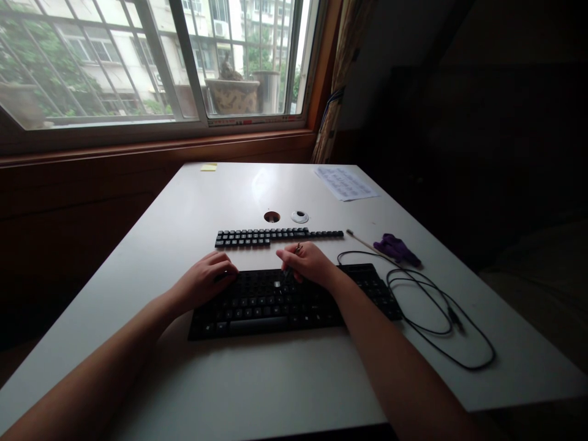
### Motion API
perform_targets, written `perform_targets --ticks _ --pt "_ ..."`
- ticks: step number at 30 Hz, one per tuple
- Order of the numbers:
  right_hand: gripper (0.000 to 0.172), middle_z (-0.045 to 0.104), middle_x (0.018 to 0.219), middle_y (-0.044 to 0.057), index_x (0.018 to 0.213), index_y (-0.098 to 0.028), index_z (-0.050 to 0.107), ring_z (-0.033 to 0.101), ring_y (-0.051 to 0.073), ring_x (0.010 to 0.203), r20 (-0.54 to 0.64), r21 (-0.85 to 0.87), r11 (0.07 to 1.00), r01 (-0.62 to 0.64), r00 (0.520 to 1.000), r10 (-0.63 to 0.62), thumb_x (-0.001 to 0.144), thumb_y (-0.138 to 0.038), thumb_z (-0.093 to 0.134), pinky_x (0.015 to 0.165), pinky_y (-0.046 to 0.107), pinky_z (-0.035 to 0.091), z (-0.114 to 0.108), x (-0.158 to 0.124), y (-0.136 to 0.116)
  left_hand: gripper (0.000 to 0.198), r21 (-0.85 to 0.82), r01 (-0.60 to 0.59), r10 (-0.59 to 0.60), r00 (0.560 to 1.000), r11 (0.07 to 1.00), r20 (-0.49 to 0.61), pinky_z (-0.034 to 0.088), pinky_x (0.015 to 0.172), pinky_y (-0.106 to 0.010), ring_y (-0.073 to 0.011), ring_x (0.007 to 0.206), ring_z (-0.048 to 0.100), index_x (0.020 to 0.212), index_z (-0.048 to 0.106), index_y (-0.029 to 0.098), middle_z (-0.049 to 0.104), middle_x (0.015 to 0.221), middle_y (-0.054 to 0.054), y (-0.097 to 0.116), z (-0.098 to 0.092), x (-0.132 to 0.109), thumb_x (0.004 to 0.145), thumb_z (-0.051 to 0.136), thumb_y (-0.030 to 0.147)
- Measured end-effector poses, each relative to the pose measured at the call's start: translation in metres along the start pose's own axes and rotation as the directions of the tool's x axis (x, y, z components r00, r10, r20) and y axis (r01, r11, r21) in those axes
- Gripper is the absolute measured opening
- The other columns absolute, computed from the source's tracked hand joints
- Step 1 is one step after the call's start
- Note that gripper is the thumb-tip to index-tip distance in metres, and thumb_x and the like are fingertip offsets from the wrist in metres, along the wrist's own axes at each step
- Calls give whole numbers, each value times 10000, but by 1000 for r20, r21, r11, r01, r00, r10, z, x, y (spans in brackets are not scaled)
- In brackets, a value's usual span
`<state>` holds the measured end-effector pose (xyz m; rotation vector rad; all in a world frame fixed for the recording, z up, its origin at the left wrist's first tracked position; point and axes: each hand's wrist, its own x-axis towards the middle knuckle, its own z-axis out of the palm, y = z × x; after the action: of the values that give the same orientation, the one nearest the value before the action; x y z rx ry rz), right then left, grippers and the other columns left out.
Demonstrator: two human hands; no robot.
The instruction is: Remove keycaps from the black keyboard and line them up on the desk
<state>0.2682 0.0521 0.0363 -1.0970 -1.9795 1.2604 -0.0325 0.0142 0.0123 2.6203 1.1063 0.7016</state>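
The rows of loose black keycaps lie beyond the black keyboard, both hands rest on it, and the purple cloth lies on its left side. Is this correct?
Not quite. In the head view the purple cloth lies right of the black keyboard, not left. The rest is correct.

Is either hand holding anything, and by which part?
Right hand grips a small tool low down, its tip poking up; left hand just rests on the keyboard.

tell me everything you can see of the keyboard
The keyboard is black, plastic-looking, lying flat on the white table, long side toward the person. The left hand rests on its upper left, the right hand, holding a small tool, at its top middle. A black cable loops off its right end.
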Motion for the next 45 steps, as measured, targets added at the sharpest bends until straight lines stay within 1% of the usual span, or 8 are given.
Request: perform_targets --ticks 5,9,14,18,30,35,41,45 --pt "466 475 391 -55 639 -163 631 476 70 339 -73 41 998 43 997 -40 915 -528 541 372 178 324 4 -1 -6 146 46 6 -6 1000 999 -2 502 791 -333 -203 891 567 994 684 210 622 925 -71 5 -2 1 951 545 213" --pt "463 489 410 -49 671 -162 651 488 73 360 -122 52 994 92 989 -86 920 -536 539 391 183 350 12 -1 -9 160 100 -1 3 1000 995 -22 503 814 -348 -210 912 566 1059 679 221 634 960 -72 15 -2 3 954 564 258" --pt "443 527 448 -41 714 -161 657 518 80 391 -83 61 989 134 988 -129 910 -546 560 412 189 377 26 -2 -16 194 93 -26 31 998 995 -54 507 823 -357 -215 922 573 1101 665 229 644 997 -73 30 0 5 945 600 325" --pt "405 573 488 -28 759 -164 658 540 88 422 -53 83 983 167 985 -162 892 -542 594 434 197 400 34 -2 -19 230 87 -34 40 997 996 -65 517 792 -349 -215 903 580 1116 662 235 647 985 -73 36 0 6 927 626 360" --pt "380 611 538 -15 782 -170 654 581 102 469 -42 87 982 170 985 -166 882 -534 614 468 205 432 38 -1 -17 164 81 -12 16 999 997 -51 514 782 -341 -207 887 580 1066 673 230 648 952 -62 33 3 6 932 611 300" --pt "386 612 532 -13 765 -166 656 587 102 477 -39 61 983 171 985 -169 884 -531 611 480 204 437 38 -1 -17 188 107 -23 27 999 994 -33 519 784 -345 -213 898 580 1090 666 237 651 971 -64 31 4 5 911 634 285" --pt "385 630 553 -7 806 -167 668 603 113 481 -43 146 982 122 992 -117 870 -544 615 473 209 454 39 -1 -18 242 171 -46 51 998 984 -28 526 784 -362 -229 919 583 1134 626 230 645 1019 -76 31 5 3 905 633 311" --pt "377 640 571 -4 830 -164 680 604 111 480 -26 182 977 110 994 -107 871 -534 619 474 209 462 39 0 -18 229 173 -68 72 997 983 -19 524 793 -360 -225 941 583 1147 602 226 633 1059 -77 31 6 2 923 604 272"
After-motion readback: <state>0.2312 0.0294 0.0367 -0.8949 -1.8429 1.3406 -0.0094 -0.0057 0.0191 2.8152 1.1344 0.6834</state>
